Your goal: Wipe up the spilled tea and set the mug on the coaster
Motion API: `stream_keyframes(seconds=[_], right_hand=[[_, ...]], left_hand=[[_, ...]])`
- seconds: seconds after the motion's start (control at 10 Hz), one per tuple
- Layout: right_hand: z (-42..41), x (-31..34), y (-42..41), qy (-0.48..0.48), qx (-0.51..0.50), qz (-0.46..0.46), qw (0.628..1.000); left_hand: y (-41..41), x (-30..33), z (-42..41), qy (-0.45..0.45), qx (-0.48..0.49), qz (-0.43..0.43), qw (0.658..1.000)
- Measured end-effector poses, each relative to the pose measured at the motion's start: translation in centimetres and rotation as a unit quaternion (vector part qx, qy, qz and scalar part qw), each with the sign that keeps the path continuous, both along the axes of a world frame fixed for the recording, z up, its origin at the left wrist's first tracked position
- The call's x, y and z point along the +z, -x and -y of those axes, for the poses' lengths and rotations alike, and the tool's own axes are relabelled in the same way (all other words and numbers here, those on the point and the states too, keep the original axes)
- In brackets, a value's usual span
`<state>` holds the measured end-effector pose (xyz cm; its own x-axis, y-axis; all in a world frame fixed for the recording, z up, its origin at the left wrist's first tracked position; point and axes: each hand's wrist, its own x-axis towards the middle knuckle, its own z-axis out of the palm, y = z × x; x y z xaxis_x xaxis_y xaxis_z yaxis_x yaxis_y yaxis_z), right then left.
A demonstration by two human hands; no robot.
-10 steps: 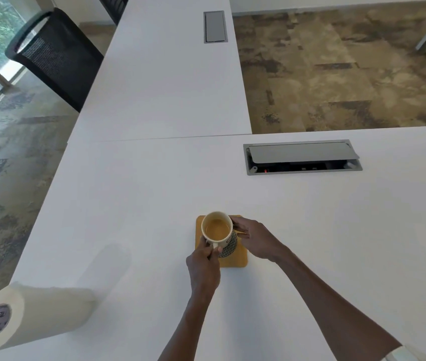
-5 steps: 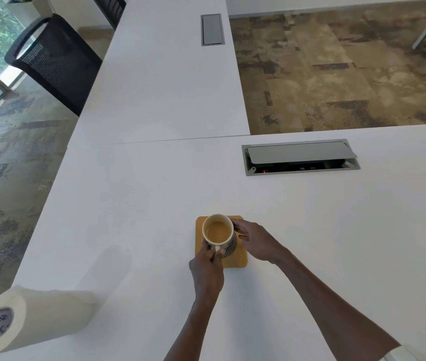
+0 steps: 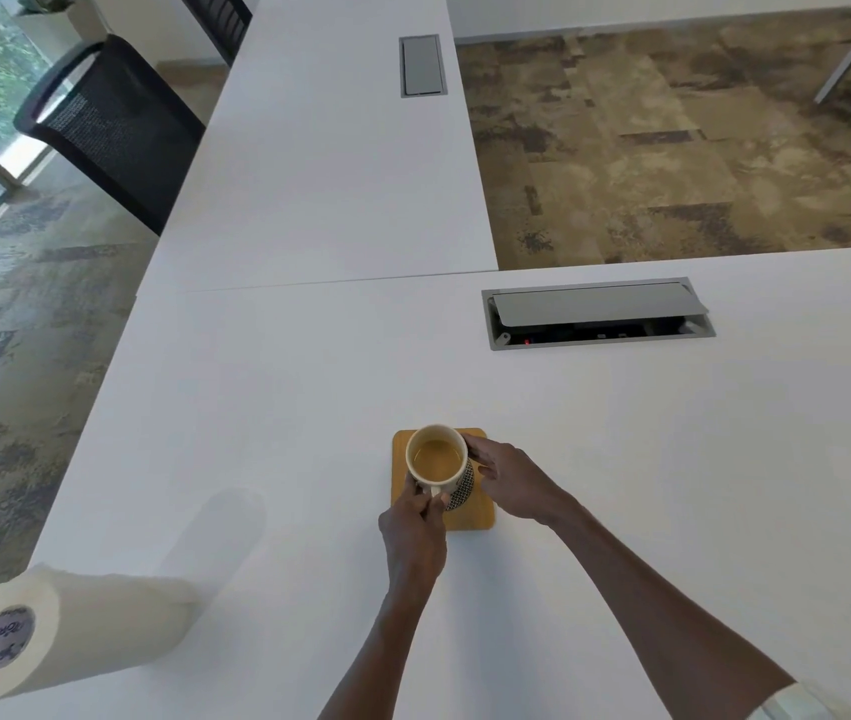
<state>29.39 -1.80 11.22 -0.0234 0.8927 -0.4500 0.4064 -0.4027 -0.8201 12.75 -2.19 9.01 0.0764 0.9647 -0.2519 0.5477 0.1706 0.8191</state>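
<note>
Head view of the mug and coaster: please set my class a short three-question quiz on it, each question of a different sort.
1. True or false: the mug sits over the coaster.
2. Which hand pinches the mug's handle? A) left hand B) right hand C) neither
3. Fill in: the paper towel roll lies on its ____ on the desk.

Key: 1 true; 2 A; 3 side.

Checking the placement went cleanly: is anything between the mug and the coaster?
Nothing visible. The mug stands over the coaster, with the left hand gripping its handle and the right hand at its side.
</note>
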Motion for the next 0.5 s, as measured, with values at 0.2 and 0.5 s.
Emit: stream_keyframes(seconds=[0.2, 0.5], right_hand=[[0.2, -0.3, 0.2, -0.006, -0.023, 0.042, 0.999], [2.0, 0.3, 0.8, -0.083, -0.104, 0.217, 0.967]], left_hand=[[1.2, 0.8, -0.6, 0.001, -0.027, -0.017, 0.999], [4.5, 2.2, -0.7, -0.049, 0.057, -0.005, 0.997]])
